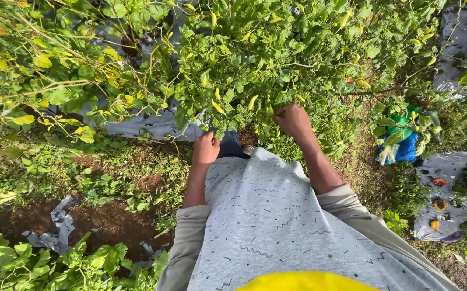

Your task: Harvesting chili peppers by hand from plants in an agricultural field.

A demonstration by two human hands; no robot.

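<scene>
Sunlit garden ground spreads below me, brown soil (109, 221) patched with weeds and low green growth. Across the top of my view runs a big chilli bush (255, 59), dense with leaves and hung with pale yellow peppers. Under it lies grey plastic mulch sheeting (152, 126), dull and wrinkled, showing between the stems and again at the far right (448, 178), where a few orange and dark rotten fruits rest on it. A torn scrap of the same grey sheet (58, 229) lies on the bare soil to my left. Closest to me is my grey patterned shirt (276, 226), filling the lower middle, with something yellow at the very bottom edge. Off to the right, among the leaves, sits a blue and green bag (405, 143), well apart from both my arms.

My right hand (293, 121) is raised into the lower edge of the bush, curled into a loose fist with the fingers drawn together; its back faces me, so I cannot tell whether anything is held inside. My left hand (206, 148) is lower, just under the leaves and beside the grey sheeting, its fingers also folded in and turned away from me, their grip hidden. Between and just above the two hands hang the nearest yellow peppers: one (252, 101) close to my right hand, another (217, 106) just above my left. Neither visibly touches my fingers.
</scene>
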